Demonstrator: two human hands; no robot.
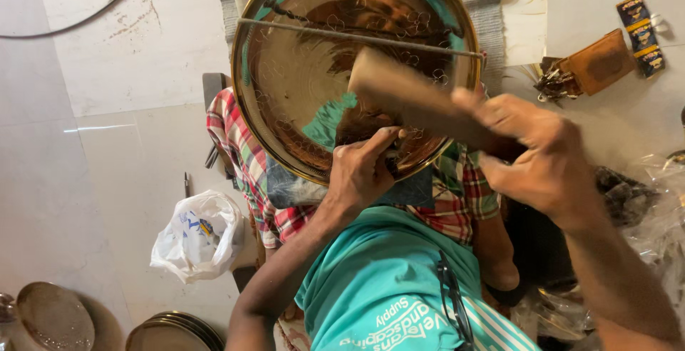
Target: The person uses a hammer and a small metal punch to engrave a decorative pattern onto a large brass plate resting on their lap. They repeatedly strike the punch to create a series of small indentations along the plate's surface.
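— What's in the hands at the middle of the frame?

— The left hand (362, 173) is pressed against a large round brass-coloured metal plate (300, 87), fingers bunched together low on its face; they seem to pinch a small tool there, but it is too hidden to name. The right hand (539, 155), at centre right, is clamped around the handle end of a flat wooden mallet (407, 98) whose head lies across the plate's right half.

— Where does the plate sit?

— Upper centre of the frame, tilted up on the person's lap over a red-and-green checked cloth (242, 158). A thin metal rod (357, 37) runs across its upper part.

— How would it handle?

— My guess: stiff, fairly heavy for its thinness, with a polished face that would slip under bare fingers. The rolled rim looks like the safest hold; the shiny face would likely mark or dent easily.

— And room around it?

— Open pale tiled floor (85, 165) fills the left of the frame. A crumpled white plastic bag (200, 237) lies just beside the knee at lower left, with stacked round metal plates (171, 333) along the bottom edge. The right side is crowded: a brown leather wallet (599, 62) at upper right and clear plastic wrapping (656, 215) near the right edge, so the mallet arm has less free space there.
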